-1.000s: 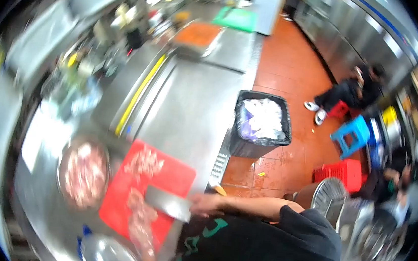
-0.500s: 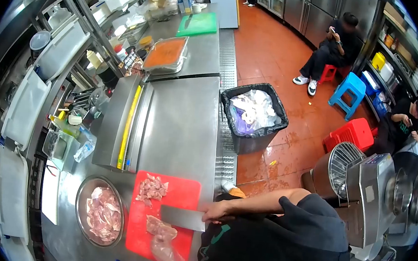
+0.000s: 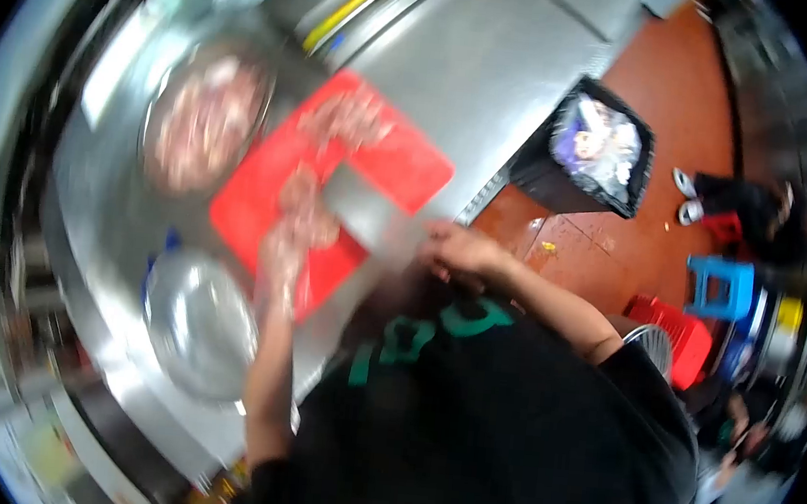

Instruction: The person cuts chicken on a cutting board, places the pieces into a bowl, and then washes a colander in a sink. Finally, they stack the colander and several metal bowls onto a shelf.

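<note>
The picture is blurred by head motion. A red cutting board [image 3: 402, 161] lies on the steel counter with a pile of cut raw meat [image 3: 343, 114] at its far end. My right hand [image 3: 456, 250] grips the handle of a cleaver [image 3: 369, 212] whose blade stands over the board. My left hand [image 3: 287, 242], in a clear plastic glove, presses down on a piece of raw meat [image 3: 304, 207] right beside the blade.
A steel bowl of raw meat [image 3: 206, 115] sits left of the board, and an empty steel bowl [image 3: 201, 321] stands nearer me. On the red tile floor are a black bin [image 3: 590, 148] lined with bags, a blue stool [image 3: 719, 289], a red stool [image 3: 677, 332] and a seated person [image 3: 762, 214].
My head has swung down and tilted, so the whole scene has rotated and blurred. Both hands stay at the board, the cleaver still next to the held meat.
</note>
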`<state>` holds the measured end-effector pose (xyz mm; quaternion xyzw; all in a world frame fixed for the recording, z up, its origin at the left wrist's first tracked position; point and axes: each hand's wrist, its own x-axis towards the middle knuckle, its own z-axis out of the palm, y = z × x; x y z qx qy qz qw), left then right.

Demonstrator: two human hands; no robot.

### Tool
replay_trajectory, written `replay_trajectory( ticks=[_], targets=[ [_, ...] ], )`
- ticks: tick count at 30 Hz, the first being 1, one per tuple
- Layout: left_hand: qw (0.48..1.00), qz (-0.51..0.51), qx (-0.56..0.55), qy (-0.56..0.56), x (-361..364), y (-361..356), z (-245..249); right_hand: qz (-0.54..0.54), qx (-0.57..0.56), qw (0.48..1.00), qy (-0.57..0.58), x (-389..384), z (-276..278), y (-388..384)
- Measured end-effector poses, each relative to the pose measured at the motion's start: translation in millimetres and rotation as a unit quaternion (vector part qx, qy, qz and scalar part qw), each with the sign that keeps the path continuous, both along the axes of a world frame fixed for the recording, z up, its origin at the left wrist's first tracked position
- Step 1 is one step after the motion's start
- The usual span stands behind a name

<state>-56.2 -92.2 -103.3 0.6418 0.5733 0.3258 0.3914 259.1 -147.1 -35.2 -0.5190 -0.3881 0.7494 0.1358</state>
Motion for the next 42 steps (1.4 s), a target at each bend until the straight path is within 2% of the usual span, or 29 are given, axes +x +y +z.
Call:
replay_trajectory(
  ticks=[1, 2, 3, 4, 5, 6, 8, 10, 12, 13, 15, 16, 18, 20, 21, 22, 24, 28, 29, 30, 31, 33, 37, 39, 40, 42],
  targets=[
    [0.995, 0.057, 0.062, 0.052, 5, -1, -1, 0.006, -0.037, 0.999, -0.027, -4, 26, 3],
    [0.981, 0.036, 0.132, 0.135, 3, -2, -2, -0.038, 0.011, 0.999, 0.031, -3, -7, -5],
    [0.955, 0.007, 0.206, 0.215, 0, -3, 1, -0.066, 0.015, 0.995, 0.067, -7, 3, -6],
    [0.955, 0.027, 0.189, 0.226, 2, -12, 17, -0.080, -0.001, 0.993, 0.086, -9, 8, -9],
    [0.987, 0.066, 0.046, 0.138, 11, -14, 37, -0.102, -0.012, 0.989, 0.103, -9, 11, -9],
    [0.990, 0.099, -0.090, 0.041, 17, -13, 51, -0.091, -0.016, 0.990, 0.103, -9, 11, -8],
    [0.986, 0.114, -0.109, 0.054, 24, -12, 64, -0.093, -0.005, 0.991, 0.093, -7, 11, -7],
    [0.981, 0.123, -0.131, 0.067, 25, -14, 57, -0.071, 0.008, 0.994, 0.081, -6, 7, -4],
    [0.991, 0.118, 0.003, 0.070, 27, -16, 44, -0.050, 0.020, 0.996, 0.070, -8, 7, 0],
    [0.991, 0.118, 0.002, 0.069, 29, -21, 46, -0.026, 0.039, 0.997, 0.057, -11, 11, 3],
    [0.953, 0.143, 0.109, 0.244, 38, -39, 56, 0.000, 0.053, 0.998, 0.044, -16, 14, 8],
    [0.953, 0.144, 0.106, 0.244, 39, -42, 52, 0.023, 0.067, 0.997, 0.039, -18, 12, 12],
    [0.954, 0.170, 0.185, 0.162, 42, -49, 44, 0.049, 0.076, 0.995, 0.033, -19, 6, 18],
    [0.956, 0.204, 0.142, 0.157, 47, -54, 47, 0.101, 0.156, 0.983, -0.006, -19, -2, 22],
    [0.955, 0.235, 0.105, 0.150, 49, -53, 49, 0.105, 0.155, 0.982, -0.006, -21, -2, 24],
    [0.954, 0.238, 0.104, 0.149, 48, -53, 48, 0.120, 0.169, 0.978, -0.029, -22, 0, 28],
    [0.956, 0.222, 0.174, 0.078, 46, -53, 42, 0.136, 0.183, 0.972, -0.053, -23, 3, 33],
    [0.956, 0.235, 0.173, 0.025, 48, -50, 41, 0.180, 0.249, 0.947, -0.095, -25, 14, 46],
    [0.964, 0.234, 0.097, 0.076, 46, -51, 47, 0.184, 0.265, 0.941, -0.099, -26, 17, 48],
    [0.964, 0.231, 0.022, 0.127, 45, -51, 54, 0.200, 0.251, 0.941, -0.110, -23, 8, 51],
    [0.964, 0.233, 0.020, 0.127, 44, -51, 53, 0.202, 0.251, 0.940, -0.110, -20, 3, 53],
    [0.974, 0.221, 0.038, 0.043, 41, -48, 51, 0.211, 0.207, 0.948, -0.120, -18, 0, 58],
    [0.970, 0.214, 0.097, 0.058, 39, -47, 49, 0.212, 0.182, 0.956, -0.089, -17, 8, 66],
    [0.960, 0.214, 0.084, 0.157, 40, -49, 57, 0.230, 0.146, 0.959, -0.079, -16, 5, 70],
    [0.960, 0.215, 0.084, 0.156, 39, -49, 54, 0.231, 0.145, 0.959, -0.080, -16, 5, 72],
    [0.959, 0.220, 0.150, 0.100, 38, -51, 49, 0.239, 0.158, 0.956, -0.067, -17, 4, 73]
  ],
)
